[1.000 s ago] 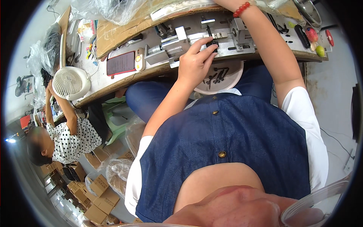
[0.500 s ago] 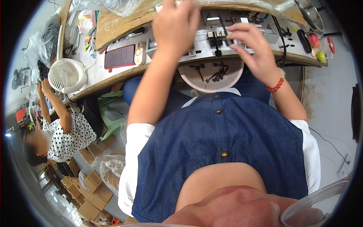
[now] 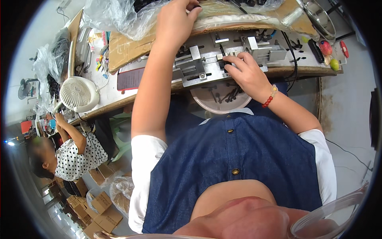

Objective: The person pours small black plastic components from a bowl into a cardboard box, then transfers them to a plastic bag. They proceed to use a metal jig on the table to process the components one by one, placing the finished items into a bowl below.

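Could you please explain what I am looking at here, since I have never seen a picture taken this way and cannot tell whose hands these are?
This is one wide fisheye view from a camera worn on a person's head, looking down, so straight edges bend. Both forearms belong to the wearer. The left hand reaches up to the clear plastic bag at the back of the workbench. The right hand, with a beaded bracelet, rests its fingers on a metal jig. Below the bench edge sits a white bowl of small dark parts. A white fan stands to the left, near another seated person.
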The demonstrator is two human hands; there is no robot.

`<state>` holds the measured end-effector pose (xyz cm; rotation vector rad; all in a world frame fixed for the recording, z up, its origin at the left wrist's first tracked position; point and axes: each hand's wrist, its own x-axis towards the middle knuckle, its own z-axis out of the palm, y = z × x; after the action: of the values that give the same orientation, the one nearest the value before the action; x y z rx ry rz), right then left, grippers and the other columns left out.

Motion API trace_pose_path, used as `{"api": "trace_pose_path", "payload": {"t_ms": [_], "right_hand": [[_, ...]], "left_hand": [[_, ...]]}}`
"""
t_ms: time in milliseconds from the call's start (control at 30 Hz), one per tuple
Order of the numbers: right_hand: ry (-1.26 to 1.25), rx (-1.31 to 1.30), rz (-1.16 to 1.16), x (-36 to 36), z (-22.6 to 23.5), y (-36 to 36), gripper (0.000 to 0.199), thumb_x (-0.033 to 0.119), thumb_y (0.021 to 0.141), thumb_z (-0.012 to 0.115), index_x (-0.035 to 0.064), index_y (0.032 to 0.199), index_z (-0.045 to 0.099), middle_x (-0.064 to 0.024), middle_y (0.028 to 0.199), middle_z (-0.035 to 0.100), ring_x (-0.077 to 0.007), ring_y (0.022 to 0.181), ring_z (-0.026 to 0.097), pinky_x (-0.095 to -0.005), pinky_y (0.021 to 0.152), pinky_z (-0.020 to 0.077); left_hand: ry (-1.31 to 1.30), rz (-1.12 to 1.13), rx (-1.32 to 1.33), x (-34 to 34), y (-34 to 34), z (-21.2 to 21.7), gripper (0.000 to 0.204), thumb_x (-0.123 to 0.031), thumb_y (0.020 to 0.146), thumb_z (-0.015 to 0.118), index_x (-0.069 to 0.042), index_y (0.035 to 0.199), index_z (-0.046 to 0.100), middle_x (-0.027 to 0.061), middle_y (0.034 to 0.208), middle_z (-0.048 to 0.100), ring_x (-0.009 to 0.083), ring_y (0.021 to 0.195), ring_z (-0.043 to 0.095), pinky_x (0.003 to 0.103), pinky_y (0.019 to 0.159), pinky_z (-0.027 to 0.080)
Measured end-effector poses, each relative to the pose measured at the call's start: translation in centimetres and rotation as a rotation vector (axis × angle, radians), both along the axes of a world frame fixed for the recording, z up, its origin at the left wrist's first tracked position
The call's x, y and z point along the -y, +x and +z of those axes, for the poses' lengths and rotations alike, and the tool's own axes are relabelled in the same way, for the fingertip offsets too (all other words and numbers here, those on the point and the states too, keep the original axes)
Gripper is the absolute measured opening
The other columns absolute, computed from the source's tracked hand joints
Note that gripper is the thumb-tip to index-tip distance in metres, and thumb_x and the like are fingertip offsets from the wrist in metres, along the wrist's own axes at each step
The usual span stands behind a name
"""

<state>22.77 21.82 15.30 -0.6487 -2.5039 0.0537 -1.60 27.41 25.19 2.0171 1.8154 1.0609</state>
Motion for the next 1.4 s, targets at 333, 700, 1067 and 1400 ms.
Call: {"api": "trace_pose_path", "payload": {"t_ms": [333, 700, 1067, 1400], "right_hand": [[0.277, -0.372, -0.120, -15.4, 8.9, -4.1, 0.015, 0.014, 0.087, 0.073, 0.0036, 0.096, 0.068, -0.0119, 0.096, 0.066, -0.0335, 0.089, 0.061, -0.0435, 0.085, 0.0499], [-0.213, -0.482, 0.027, -16.5, 8.7, -5.3, 0.018, 0.016, 0.096, 0.070, 0.0012, 0.106, 0.071, -0.0084, 0.096, 0.071, -0.0202, 0.084, 0.067, -0.0322, 0.074, 0.0522], [-0.808, -0.752, 0.034, -6.2, 9.0, 1.0, 0.014, 0.011, 0.094, 0.071, 0.0021, 0.106, 0.071, -0.0049, 0.097, 0.069, -0.0152, 0.084, 0.064, -0.0286, 0.073, 0.0509], [-0.184, -0.147, 0.038, 0.9, 1.8, 0.7, 0.022, 0.005, 0.089, 0.070, 0.0034, 0.110, 0.064, -0.0087, 0.128, 0.063, -0.0313, 0.114, 0.056, -0.0396, 0.098, 0.0503]], "left_hand": [[0.223, -0.118, 0.284, 10.9, 4.5, -5.8, 0.026, -0.003, 0.083, 0.082, -0.010, 0.108, 0.079, 0.0059, 0.103, 0.060, 0.0129, 0.066, 0.060, 0.027, 0.060, 0.050], [0.137, -0.102, 0.102, 11.7, 6.3, -12.7, 0.023, -0.009, 0.088, 0.078, -0.013, 0.110, 0.078, 0.0039, 0.122, 0.069, 0.0176, 0.074, 0.071, 0.032, 0.068, 0.058], [0.120, -0.117, 0.043, 11.3, 6.2, -10.2, 0.028, -0.014, 0.089, 0.077, -0.014, 0.117, 0.076, 0.0065, 0.124, 0.072, 0.0220, 0.086, 0.073, 0.033, 0.073, 0.060], [0.279, 0.216, -0.189, -4.6, -0.9, -0.6, 0.029, -0.026, 0.091, 0.073, -0.004, 0.109, 0.069, 0.0180, 0.100, 0.070, 0.0390, 0.097, 0.067, 0.048, 0.084, 0.053]]}}
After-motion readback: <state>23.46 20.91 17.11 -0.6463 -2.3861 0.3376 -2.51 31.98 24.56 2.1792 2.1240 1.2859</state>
